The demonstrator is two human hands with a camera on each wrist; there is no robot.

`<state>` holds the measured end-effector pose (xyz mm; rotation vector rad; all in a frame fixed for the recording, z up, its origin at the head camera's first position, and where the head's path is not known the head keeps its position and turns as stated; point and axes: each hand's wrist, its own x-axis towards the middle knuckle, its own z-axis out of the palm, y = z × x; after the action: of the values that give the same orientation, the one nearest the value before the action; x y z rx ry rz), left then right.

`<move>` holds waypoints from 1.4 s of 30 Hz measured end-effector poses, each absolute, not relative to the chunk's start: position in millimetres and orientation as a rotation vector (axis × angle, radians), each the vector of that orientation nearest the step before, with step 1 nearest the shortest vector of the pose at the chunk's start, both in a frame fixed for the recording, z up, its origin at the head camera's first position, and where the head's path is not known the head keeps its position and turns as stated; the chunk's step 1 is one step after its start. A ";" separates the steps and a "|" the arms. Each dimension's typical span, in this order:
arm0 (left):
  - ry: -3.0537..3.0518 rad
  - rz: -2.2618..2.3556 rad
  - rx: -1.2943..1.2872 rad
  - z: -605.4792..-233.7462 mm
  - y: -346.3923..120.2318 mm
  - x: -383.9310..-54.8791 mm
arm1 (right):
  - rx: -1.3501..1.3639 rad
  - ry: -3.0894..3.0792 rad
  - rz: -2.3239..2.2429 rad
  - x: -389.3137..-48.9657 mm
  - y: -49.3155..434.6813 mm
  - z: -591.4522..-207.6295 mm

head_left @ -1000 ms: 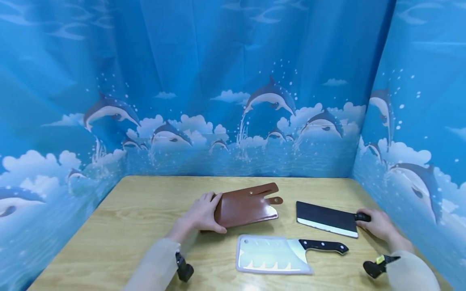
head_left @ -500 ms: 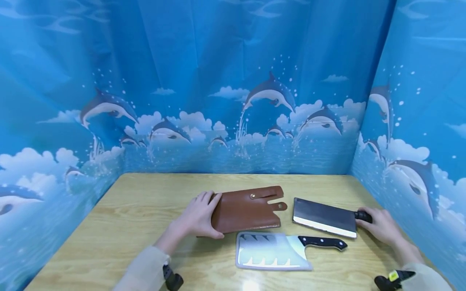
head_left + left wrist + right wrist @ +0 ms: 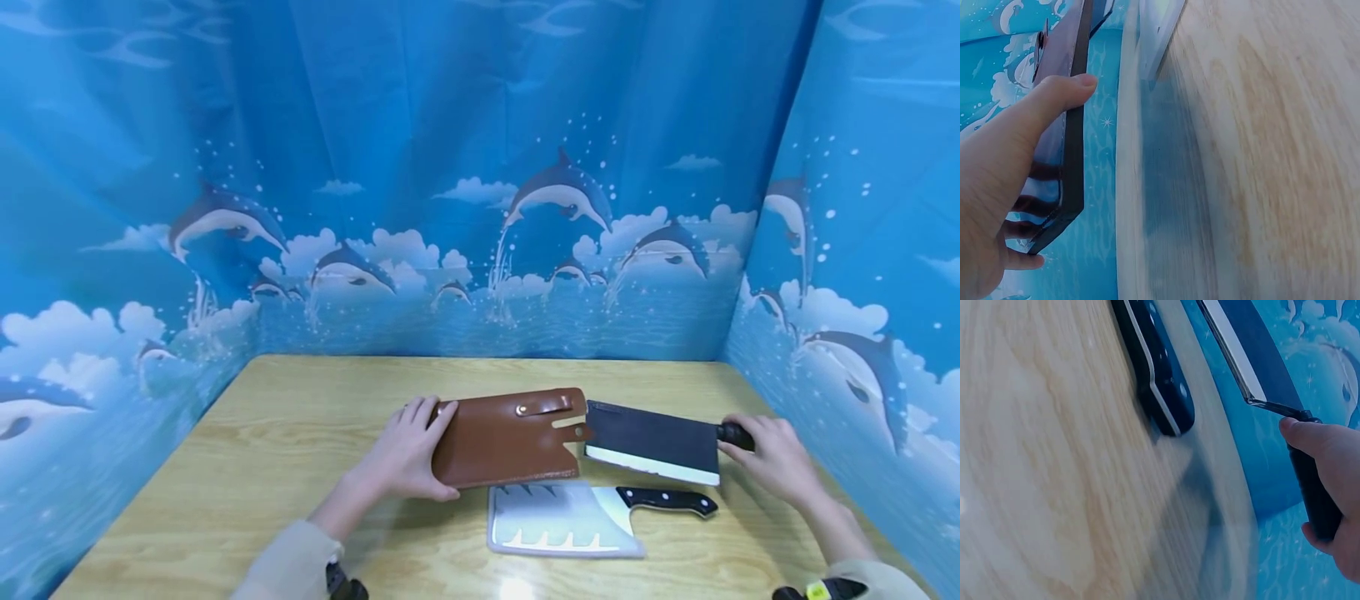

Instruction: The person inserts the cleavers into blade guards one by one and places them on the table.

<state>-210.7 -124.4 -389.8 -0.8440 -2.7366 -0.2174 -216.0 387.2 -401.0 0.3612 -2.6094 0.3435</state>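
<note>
My left hand (image 3: 408,454) grips the closed left end of a brown leather knife sheath (image 3: 502,442), raised off the table. Its two straps point right, one with a brass snap. In the left wrist view, the thumb and fingers wrap the sheath's dark edge (image 3: 1075,156). At the right, my right hand (image 3: 768,457) holds a dark-bladed cleaver (image 3: 652,437) by its black handle (image 3: 1316,494). The blade's bright cutting edge faces me, and its far end meets the strap side of the sheath; whether any of it is inside cannot be told.
A second cleaver (image 3: 558,529) lies flat on the table near the front, its blade in a clear cover and its black riveted handle (image 3: 667,500) pointing right. Blue dolphin-print curtains (image 3: 480,208) enclose the wooden table (image 3: 300,417) at the back and sides.
The dark-bladed cleaver has moved left until its far end meets the sheath. The sheath has shifted slightly right and toward me, turning its face more to the camera.
</note>
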 end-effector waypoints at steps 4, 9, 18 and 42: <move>-2.729 -0.198 -0.846 -390.2 -124.9 -211.1 | 0.394 -2.529 0.350 -214.5 378.1 -396.6; -2.726 -0.176 -0.855 -392.3 -125.7 -213.1 | 0.444 -2.475 0.379 -214.0 370.5 -391.4; -2.758 -0.164 -0.851 -393.5 -124.7 -213.3 | 0.509 -2.503 0.425 -215.4 356.3 -386.0; -2.681 -0.083 -0.985 -396.9 -115.1 -211.3 | 0.592 -2.546 0.417 -218.2 301.0 -388.2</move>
<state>-211.3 -115.1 -396.9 -0.9851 -2.6810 -0.0829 -218.2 301.0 -388.2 0.5920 -2.5460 0.4169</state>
